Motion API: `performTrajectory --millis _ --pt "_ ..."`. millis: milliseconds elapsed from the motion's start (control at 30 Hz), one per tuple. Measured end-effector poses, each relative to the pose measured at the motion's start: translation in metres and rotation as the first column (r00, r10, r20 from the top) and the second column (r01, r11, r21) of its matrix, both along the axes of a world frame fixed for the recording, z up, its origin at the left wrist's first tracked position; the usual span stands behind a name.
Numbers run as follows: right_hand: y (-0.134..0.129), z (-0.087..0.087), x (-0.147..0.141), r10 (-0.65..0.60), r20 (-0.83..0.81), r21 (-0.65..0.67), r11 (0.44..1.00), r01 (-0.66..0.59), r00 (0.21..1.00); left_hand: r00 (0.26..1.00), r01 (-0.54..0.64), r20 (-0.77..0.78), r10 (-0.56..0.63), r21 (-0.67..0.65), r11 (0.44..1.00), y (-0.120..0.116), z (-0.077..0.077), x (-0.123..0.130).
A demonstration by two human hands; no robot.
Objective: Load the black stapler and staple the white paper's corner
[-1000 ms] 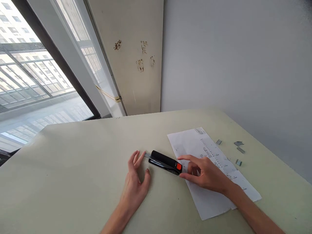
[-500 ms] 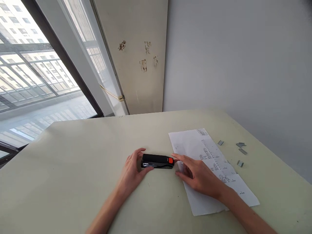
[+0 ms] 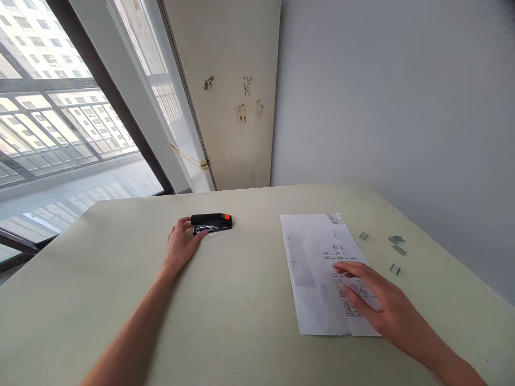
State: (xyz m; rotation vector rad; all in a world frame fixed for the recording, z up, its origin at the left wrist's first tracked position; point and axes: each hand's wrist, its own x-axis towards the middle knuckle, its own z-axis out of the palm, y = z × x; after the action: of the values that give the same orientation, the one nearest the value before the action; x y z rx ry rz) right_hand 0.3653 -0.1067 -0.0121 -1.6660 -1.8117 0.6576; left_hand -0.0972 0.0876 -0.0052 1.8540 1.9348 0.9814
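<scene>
The left hand (image 3: pixel 181 249) has its thumb and fingers closed about the left end of a black stapler (image 3: pixel 211 221), pinching it near the table's far edge, left of the frame's centre. The stapler's red-orange button (image 3: pixel 227 217) points right. The right hand (image 3: pixel 384 300), lower right, is spread and holds nothing, thumb apart from fingers, above a printed sheet of paper (image 3: pixel 314 257); whether it touches the paper I cannot tell. The sheet lies flat, well apart from the stapler. Beyond it, at the right, short staple strips (image 3: pixel 395 269) lie loose on the table (image 3: pixel 241 300). As far as I can judge, the stapler is all but set down, only the left hand's release not yet done; the paper lies unheld, and no staple in it can be made out.
</scene>
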Motion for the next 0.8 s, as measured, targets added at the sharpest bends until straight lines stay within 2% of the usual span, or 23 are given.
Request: performTrajectory --millis 133,267,333,467,567,667,800 --pt "-0.027 -0.008 0.020 -0.173 0.010 -0.072 0.982 0.174 0.985 0.999 -0.041 -0.001 0.041 -0.008 0.999 0.023 0.001 -0.012" --pt "-0.043 -0.016 0.029 -0.218 0.009 -0.087 0.972 0.218 0.976 0.998 -0.060 0.008 0.060 -0.010 0.998 0.031 0.001 -0.018" --pt "-0.049 -0.022 0.035 -0.240 0.041 -0.045 0.969 0.242 0.970 0.997 -0.070 0.016 0.070 -0.012 0.997 0.028 0.002 -0.019" --pt "-0.055 -0.037 0.054 -0.333 0.188 0.111 0.942 0.316 0.924 0.993 -0.109 0.038 0.109 -0.024 0.994 0.016 0.005 -0.017" --pt "-0.051 -0.046 0.059 -0.370 0.301 0.172 0.928 0.331 0.879 0.988 -0.137 0.067 0.139 -0.036 0.990 0.000 0.009 -0.013" --pt "-0.043 -0.052 0.053 -0.340 0.407 0.164 0.940 0.298 0.848 0.982 -0.157 0.094 0.162 -0.052 0.986 -0.021 0.013 -0.009" --pt "-0.031 -0.058 0.037 -0.240 0.514 0.163 0.970 0.181 0.823 0.976 -0.149 0.147 0.159 -0.079 0.986 -0.051 0.014 -0.007"
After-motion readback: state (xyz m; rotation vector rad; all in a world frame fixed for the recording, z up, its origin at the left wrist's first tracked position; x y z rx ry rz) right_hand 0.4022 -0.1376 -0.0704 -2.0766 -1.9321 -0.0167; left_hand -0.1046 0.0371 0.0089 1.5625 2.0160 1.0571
